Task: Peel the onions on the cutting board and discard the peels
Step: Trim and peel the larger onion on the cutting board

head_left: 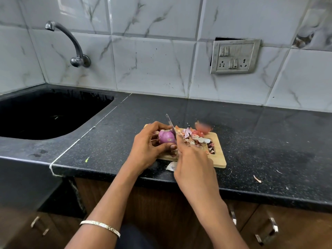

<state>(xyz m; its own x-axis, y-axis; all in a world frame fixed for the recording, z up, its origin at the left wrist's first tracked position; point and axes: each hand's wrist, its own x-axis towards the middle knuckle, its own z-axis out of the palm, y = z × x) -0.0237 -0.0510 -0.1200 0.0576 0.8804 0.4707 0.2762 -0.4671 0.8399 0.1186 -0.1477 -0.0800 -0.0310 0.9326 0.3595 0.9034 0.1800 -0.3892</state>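
Your left grip (149,141) clamped round one purple onion (167,137), fingers far side, thumb near side, over left end of one wooden cutting board (220,155). Your right grip (192,159) closed on one knife (169,121), blade against onion's right end. One heap of peels (190,136) on board. Two strays on black speckled surface (269,141): peel scrap (170,166) just beside board's near edge, second scrap (257,178) well right. One sink (45,114) left; one tap (70,42), one switch plate (235,56) on marble-tiled wall.

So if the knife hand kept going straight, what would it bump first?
Probably the onion in the left hand; the right hand aims its knife at the onion's edge, though depth is unclear.
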